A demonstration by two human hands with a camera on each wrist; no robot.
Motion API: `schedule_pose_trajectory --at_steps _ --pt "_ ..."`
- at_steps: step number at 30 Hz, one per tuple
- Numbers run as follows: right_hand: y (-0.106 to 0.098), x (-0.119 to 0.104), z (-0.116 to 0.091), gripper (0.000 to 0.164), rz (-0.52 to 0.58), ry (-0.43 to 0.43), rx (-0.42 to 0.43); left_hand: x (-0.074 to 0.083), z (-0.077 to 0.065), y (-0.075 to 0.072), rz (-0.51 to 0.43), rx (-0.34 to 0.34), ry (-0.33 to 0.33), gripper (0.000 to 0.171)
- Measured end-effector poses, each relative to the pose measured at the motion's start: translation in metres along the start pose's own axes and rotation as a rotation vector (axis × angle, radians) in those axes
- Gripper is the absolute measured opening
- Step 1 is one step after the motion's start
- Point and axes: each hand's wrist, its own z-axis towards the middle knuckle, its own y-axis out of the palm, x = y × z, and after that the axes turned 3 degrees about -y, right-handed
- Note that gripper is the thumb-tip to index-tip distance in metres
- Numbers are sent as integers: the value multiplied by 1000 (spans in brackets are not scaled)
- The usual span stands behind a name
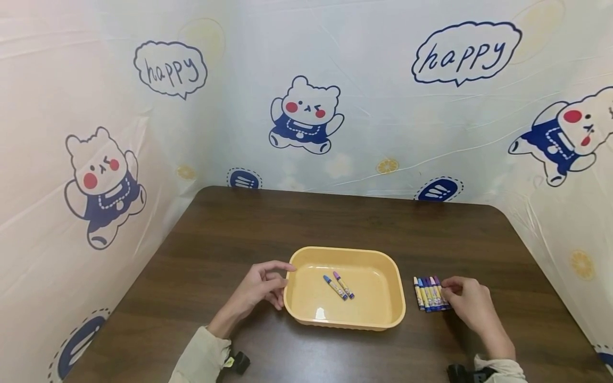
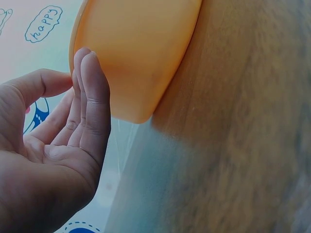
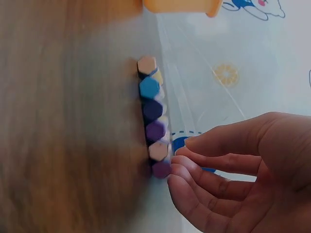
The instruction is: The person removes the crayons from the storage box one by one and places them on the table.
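A yellow plastic basin (image 1: pixel 345 256) stands on the table with a blue-tipped crayon (image 1: pixel 334 288) and a purple-tipped crayon (image 1: pixel 344 285) lying inside. My left hand (image 1: pixel 263 287) holds its left rim, one digit over the edge and the others outside. In the left wrist view, the fingers (image 2: pixel 97 102) lie along the outer wall. To the basin's right, several crayons (image 1: pixel 428 293) lie side by side in a row. My right hand (image 1: pixel 471 303) is at the row's right end, fingertips at the last purple crayon (image 3: pixel 161 170); thumb and fingers stay apart around no crayon.
The dark brown wooden table (image 1: pixel 364 223) has rounded far corners. A pale printed curtain (image 1: pixel 373 133) with bears and speech bubbles hangs behind it and along both sides. A dark device (image 1: pixel 239 363) sits at the left cuff, with another (image 1: pixel 460 373) at the right.
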Motion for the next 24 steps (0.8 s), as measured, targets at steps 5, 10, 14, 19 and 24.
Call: schedule_pose_trajectory --at_steps 5,10,14,19,24 --pt "-1 -16 3 15 -8 -54 43 -1 0 0 -14 -5 6 37" --pt "-4 -39 6 16 -7 -118 78 -3 1 -1 -11 -4 10 37" --pt "-8 -61 9 18 -4 -177 86 -3 1 -1 -8 -6 9 37" --pt "-10 -92 14 15 -31 -261 123 -2 0 -1 -7 -10 14 37" --pt "-7 -120 19 12 -39 -327 122 -1 0 -1 -16 -14 17 38"
